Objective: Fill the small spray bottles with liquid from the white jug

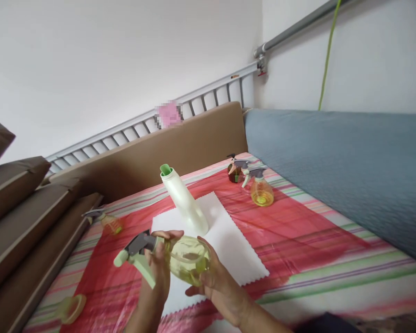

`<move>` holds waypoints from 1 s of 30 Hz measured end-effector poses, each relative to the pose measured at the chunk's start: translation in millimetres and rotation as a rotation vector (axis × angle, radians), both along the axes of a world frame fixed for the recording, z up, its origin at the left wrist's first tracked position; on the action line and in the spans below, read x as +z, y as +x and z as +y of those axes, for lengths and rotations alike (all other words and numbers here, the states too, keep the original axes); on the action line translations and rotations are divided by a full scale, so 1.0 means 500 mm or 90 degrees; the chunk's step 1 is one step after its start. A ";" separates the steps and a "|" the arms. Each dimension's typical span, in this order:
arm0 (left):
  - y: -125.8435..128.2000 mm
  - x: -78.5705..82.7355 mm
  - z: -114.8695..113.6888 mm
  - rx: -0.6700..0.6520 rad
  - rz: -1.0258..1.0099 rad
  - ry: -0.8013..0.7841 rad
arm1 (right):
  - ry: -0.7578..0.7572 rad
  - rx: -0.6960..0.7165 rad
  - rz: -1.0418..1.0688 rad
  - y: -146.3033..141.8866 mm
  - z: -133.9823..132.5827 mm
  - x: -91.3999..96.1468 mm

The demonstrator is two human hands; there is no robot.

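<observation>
I hold a pale green see-through spray bottle (185,261) tipped on its side over a white cloth (229,240). My left hand (157,273) is closed around its neck, just below the grey and green trigger head (138,254). My right hand (217,282) cups the bottle's round body from the right. A tall white bottle with a green cap (183,199) stands on the cloth just beyond my hands.
A red striped plastic sheet (298,231) covers the surface. An amber spray bottle (261,188) and a dark one (234,170) stand at the back. Another small sprayer (106,221) lies left. A green funnel (71,309) lies near left. Brown cushions (24,222) line the left side, and a blue bedcover (350,171) lies right.
</observation>
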State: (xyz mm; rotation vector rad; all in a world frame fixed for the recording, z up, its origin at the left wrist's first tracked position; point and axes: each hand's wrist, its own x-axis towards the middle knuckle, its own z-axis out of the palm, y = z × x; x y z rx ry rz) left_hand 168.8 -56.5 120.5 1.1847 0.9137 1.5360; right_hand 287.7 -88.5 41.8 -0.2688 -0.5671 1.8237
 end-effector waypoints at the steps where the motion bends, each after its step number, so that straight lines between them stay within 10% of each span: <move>1: 0.002 0.010 -0.004 -0.040 -0.019 -0.006 | -0.002 -0.006 0.002 0.004 0.000 0.004; 30: -0.026 0.028 0.007 0.032 -0.027 0.006 | -0.008 -0.100 -0.046 0.029 0.020 0.003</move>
